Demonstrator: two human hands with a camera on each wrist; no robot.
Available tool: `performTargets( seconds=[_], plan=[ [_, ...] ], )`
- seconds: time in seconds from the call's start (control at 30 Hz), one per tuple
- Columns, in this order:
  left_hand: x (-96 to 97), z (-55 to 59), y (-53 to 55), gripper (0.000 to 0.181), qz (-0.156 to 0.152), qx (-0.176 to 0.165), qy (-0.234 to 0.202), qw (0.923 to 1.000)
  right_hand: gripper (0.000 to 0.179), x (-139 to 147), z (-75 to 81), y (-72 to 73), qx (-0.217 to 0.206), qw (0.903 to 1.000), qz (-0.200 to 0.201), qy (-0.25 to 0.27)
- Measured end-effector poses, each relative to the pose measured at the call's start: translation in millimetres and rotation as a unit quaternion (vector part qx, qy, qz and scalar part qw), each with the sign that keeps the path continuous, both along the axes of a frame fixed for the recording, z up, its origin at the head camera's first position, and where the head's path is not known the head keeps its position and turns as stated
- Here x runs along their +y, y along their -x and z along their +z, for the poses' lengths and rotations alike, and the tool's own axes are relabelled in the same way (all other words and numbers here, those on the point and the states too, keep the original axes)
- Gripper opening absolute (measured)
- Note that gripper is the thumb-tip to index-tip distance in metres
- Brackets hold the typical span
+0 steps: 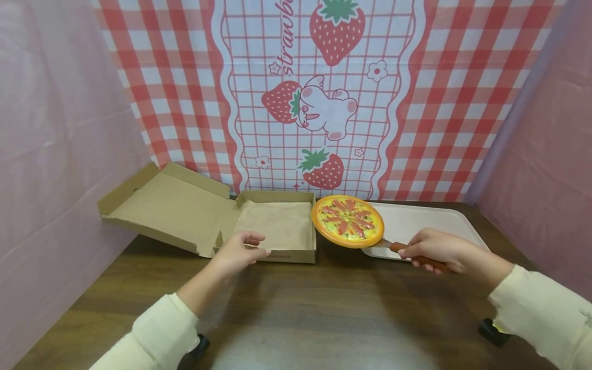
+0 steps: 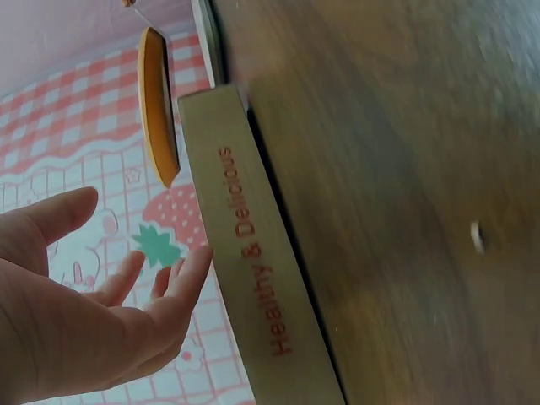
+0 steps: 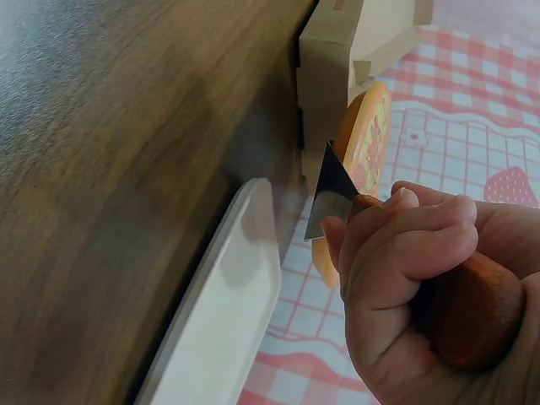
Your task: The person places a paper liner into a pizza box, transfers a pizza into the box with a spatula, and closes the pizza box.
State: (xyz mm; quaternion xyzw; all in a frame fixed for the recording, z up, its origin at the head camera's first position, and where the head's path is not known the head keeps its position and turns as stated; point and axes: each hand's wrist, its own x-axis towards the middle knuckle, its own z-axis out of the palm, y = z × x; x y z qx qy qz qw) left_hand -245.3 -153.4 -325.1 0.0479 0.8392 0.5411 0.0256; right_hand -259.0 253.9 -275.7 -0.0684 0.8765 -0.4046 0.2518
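My right hand [image 1: 437, 250] grips the brown wooden handle [image 3: 477, 308] of a pizza server, whose metal blade [image 3: 333, 196] runs under a toy-like pizza [image 1: 348, 221]. The pizza is raised above the table, between an open cardboard pizza box [image 1: 291, 257] and a white tray [image 1: 430, 221]; its left edge is close to the box's right wall. Over the box's front left part is my left hand [image 1: 240, 252], fingers apart and holding nothing. In the left wrist view its fingertips come close to the box's printed front wall; whether they touch it I cannot tell.
The box lid [image 1: 171, 205] lies folded back to the left, and a paper sheet [image 1: 275, 223] lines the box. Behind stands a checked strawberry cloth [image 1: 319, 103]; pink curtains [image 1: 60, 128] hang at both sides. The table [image 1: 296, 308] is dark wood.
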Motion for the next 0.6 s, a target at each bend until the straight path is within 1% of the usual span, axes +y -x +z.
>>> performTargets(
  seconds=[0.13,0.2,0.3,0.43,0.6],
  plan=[
    [-10.6,3.6,2.4,0.046,0.021,0.024,0.031,0.9990,0.024,-6.9,3.5,1.2,0.002,1.0000,0.008,0.002],
    [-16.2,4.3,3.9,0.047,0.035,0.039,0.054,0.9971,0.025,-11.2,5.7,1.2,0.005,0.9999,0.010,0.002],
    [-24.4,5.5,5.5,0.051,0.051,0.049,0.085,0.9939,0.024,-18.5,6.8,0.4,0.006,1.0000,0.003,0.007],
    [-35.1,4.2,10.6,0.056,0.069,0.063,0.128,0.9873,0.023,-28.7,5.5,-0.5,0.008,0.9999,-0.007,0.012],
    [-47.3,0.4,18.9,0.059,0.084,0.077,0.184,0.9762,0.025,-39.0,5.1,0.3,0.013,0.9999,-0.002,0.004]
  ],
)
